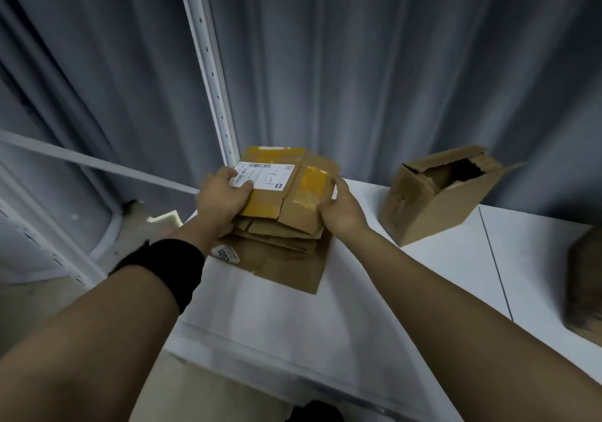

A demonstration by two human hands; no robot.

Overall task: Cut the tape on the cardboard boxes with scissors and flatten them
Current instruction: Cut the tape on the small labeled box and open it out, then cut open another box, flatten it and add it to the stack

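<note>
Left hand (224, 197) grips the left end of the flat box (277, 190), right hand (338, 208) grips its right end. Its long axis runs left-right, label up, atop a stack (286, 255) far left on the table (293, 324).

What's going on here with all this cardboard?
A person is flattening cardboard boxes. The left hand and right hand grip a flattened box by its sides atop a stack of flattened cardboard on a white table. To the right an open box lies on its side, not yet flattened. No scissors show.
</note>
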